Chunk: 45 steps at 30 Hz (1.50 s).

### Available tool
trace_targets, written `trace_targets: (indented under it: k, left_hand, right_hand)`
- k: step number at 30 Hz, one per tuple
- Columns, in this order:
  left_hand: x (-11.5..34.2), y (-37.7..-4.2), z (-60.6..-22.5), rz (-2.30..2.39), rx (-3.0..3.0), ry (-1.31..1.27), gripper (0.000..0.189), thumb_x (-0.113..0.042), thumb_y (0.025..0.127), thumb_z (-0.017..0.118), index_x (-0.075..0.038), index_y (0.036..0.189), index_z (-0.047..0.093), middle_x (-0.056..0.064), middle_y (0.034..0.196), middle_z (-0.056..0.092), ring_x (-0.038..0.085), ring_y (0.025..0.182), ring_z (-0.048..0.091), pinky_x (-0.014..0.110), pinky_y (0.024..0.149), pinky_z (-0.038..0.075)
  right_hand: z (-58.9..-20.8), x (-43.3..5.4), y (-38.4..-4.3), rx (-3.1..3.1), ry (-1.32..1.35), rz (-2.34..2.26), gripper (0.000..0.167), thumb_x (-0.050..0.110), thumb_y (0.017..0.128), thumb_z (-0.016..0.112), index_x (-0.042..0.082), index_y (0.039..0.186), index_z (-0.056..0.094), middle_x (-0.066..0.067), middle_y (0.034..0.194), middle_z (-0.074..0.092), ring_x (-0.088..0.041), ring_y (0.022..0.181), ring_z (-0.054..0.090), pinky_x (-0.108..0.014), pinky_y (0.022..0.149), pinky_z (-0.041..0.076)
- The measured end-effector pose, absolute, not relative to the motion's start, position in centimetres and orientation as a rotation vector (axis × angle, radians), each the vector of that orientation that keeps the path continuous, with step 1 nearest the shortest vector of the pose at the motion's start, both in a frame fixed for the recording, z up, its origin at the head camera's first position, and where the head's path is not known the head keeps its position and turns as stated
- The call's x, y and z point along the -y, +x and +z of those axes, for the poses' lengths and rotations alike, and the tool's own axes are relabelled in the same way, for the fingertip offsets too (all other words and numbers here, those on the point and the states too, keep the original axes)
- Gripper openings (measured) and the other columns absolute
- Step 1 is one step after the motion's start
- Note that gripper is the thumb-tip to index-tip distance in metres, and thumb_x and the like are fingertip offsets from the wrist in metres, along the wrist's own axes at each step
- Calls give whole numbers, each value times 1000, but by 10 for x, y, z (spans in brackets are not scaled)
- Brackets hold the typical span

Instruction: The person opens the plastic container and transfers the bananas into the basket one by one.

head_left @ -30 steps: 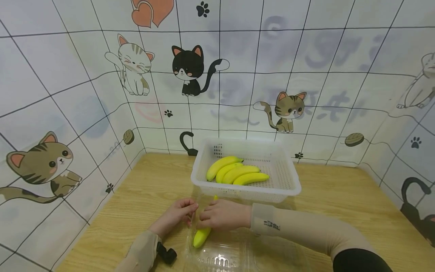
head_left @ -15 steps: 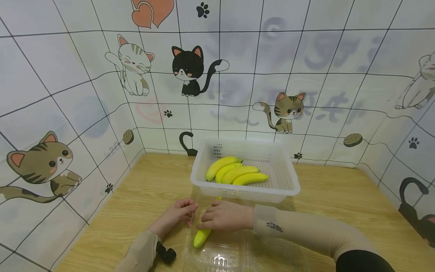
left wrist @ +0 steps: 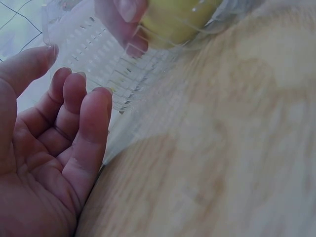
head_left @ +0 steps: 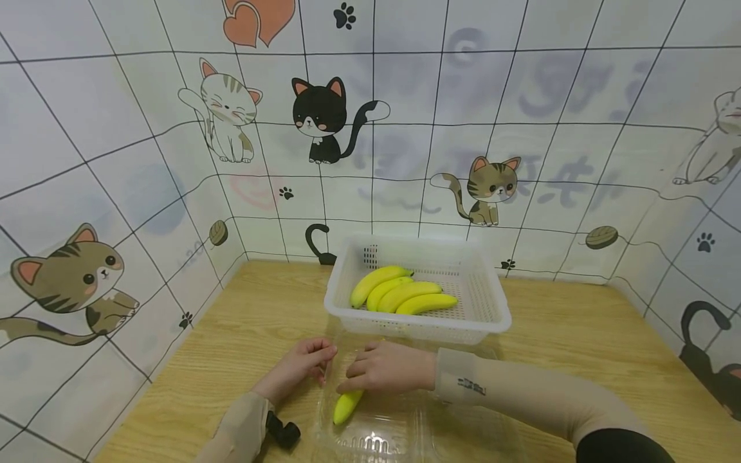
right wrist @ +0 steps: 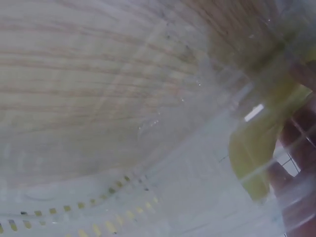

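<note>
In the head view my right hand point(head_left: 388, 366) grips a yellow banana point(head_left: 347, 408) from above, inside a clear plastic clamshell container point(head_left: 376, 432). The banana lies slantwise along the container's left side, its middle hidden under my fingers. At the left wall my left hand point(head_left: 300, 361) holds the container's edge, thumb and curled fingertips close at the rim. The left wrist view shows this thumb and the fingers point(left wrist: 94, 118) near the clear plastic, with the banana point(left wrist: 177, 22) behind it. Through the plastic, the right wrist view shows the banana point(right wrist: 251, 158) beside my right fingers.
Behind the container stands a white perforated basket point(head_left: 498, 318) with several bananas point(head_left: 411, 296) in its left half. A black wrist mount point(head_left: 283, 432) sits on the left cuff. The wooden table point(head_left: 550, 360) meets a cat-print tiled wall covering at the back and sides.
My right hand has shifted slightly right with the banana, whose far tip has dropped from sight behind the hand. The left hand and the basket stay where they were.
</note>
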<state>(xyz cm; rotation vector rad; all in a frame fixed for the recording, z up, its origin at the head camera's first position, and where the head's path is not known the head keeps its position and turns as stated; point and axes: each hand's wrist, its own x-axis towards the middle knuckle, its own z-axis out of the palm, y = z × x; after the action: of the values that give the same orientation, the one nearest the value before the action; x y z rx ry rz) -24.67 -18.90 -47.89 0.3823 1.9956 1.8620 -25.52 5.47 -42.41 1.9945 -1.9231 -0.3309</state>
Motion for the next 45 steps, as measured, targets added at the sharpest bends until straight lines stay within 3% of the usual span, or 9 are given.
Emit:
trace_targets:
  k: [6,13,34,45]
  left_hand:
    - [189,-247,-479,1866,-1986,404,40,-30,99,57,9,99,52,2,77,57,15,66,54,28,60,51]
    - [189,-247,-479,1865,-1984,410,41,-30,99,56,11,99,50,2,76,56,14,68,54,27,60,51]
    - [190,-247,-479,1863,-1990,388,39,-30,98,58,9,102,53,3,78,57,15,67,54,28,61,51]
    - [189,-246,-477,1854,-1991,372,41,-31,99,57,10,102,51,2,78,57,15,67,54,28,61,51]
  right_hand:
    - [-426,-58,-257,1974,2026,-309,38,23,96,59,31,134,57,12,121,63,-6,111,57,-23,90,45]
    - [-426,-60,-257,1986,2027,-307,38,24,97,59,30,134,57,11,122,63,-6,112,57,-25,92,45]
    - [-422,-59,-256,2005,2014,-299,32,24,94,62,27,125,62,11,114,62,-5,103,56,-17,75,42]
    - [-425,-60,-261,2031,2046,-248,35,21,92,64,28,126,61,12,116,62,-5,106,57,-18,82,45]
